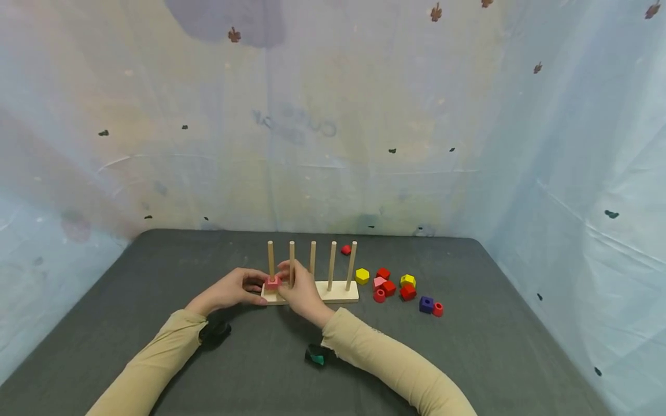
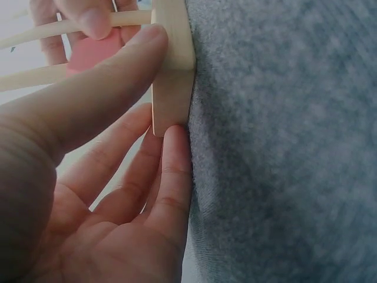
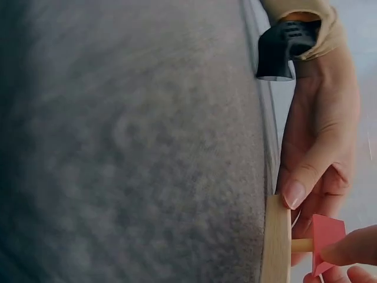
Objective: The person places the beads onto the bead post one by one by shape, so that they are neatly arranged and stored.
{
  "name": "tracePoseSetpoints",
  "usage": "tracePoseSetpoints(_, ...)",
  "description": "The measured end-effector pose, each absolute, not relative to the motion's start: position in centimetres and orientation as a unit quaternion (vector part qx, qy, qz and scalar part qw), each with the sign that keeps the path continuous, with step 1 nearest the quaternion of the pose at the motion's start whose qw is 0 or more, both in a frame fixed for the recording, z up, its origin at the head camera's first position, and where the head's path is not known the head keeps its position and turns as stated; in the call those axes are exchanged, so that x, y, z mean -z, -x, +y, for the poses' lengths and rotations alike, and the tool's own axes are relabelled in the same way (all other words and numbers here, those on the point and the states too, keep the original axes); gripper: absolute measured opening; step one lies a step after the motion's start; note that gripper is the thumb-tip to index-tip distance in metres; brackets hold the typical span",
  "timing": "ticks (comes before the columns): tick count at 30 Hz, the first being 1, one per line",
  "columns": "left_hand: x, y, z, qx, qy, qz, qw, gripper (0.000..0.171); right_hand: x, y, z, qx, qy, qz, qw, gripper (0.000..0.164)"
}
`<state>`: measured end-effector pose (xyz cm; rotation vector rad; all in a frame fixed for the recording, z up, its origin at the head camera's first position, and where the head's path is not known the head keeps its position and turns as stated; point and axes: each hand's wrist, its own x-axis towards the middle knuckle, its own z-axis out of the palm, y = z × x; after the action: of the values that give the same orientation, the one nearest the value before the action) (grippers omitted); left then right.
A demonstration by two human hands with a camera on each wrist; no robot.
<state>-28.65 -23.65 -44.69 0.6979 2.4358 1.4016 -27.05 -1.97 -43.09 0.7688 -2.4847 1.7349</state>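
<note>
A pale wooden peg board (image 1: 340,293) with several upright pegs stands on the table. My left hand (image 1: 236,288) grips its left end; in the left wrist view the thumb lies along one side and fingertips touch the end of the base (image 2: 172,97). My right hand (image 1: 303,293) pinches a pink block (image 1: 273,285) threaded on the leftmost peg (image 1: 271,257). In the right wrist view, a length of bare peg (image 3: 301,245) shows between this block (image 3: 326,236) and the base. Part of the block is hidden behind fingers.
Right of the board lie a yellow hexagonal block (image 1: 362,276), several red and pink blocks (image 1: 388,288), another yellow block (image 1: 408,281), a dark blue cube (image 1: 426,304) and a red ring (image 1: 438,309). A red piece (image 1: 346,249) sits behind the board. A patterned curtain (image 1: 322,190) hangs beyond the table.
</note>
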Motion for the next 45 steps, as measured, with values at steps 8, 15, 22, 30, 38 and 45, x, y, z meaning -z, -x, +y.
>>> tracePoseSetpoints(8,44.6,28.3,-23.7,-0.470,-0.241,0.841,0.120,0.062,43.5,26.9,-1.9,-0.527,-0.252,-0.812,0.012,0.038)
tracePoseSetpoints(15,44.8,28.4,-23.7,-0.467,-0.233,0.845,0.120,0.064,43.2,26.6,-1.3,-0.520,-0.269,-0.811,0.003,0.035)
tracePoseSetpoints(22,44.4,28.2,-23.6,-0.466,-0.242,0.843,0.117,0.063,42.4,25.9,-0.1,-0.494,-0.279,-0.823,-0.009,0.043)
tracePoseSetpoints(30,44.4,28.3,-23.6,-0.467,-0.235,0.843,0.121,0.064,40.8,24.6,1.9,-0.501,-0.277,-0.819,-0.043,0.060)
tracePoseSetpoints(38,44.5,28.5,-23.7,-0.453,-0.227,0.855,0.114,0.061,39.3,24.0,4.3,-0.500,-0.319,-0.805,-0.001,0.062)
tracePoseSetpoints(45,44.6,28.6,-23.9,-0.448,-0.222,0.858,0.113,0.064,36.7,23.6,7.4,-0.538,-0.318,-0.780,0.019,0.057)
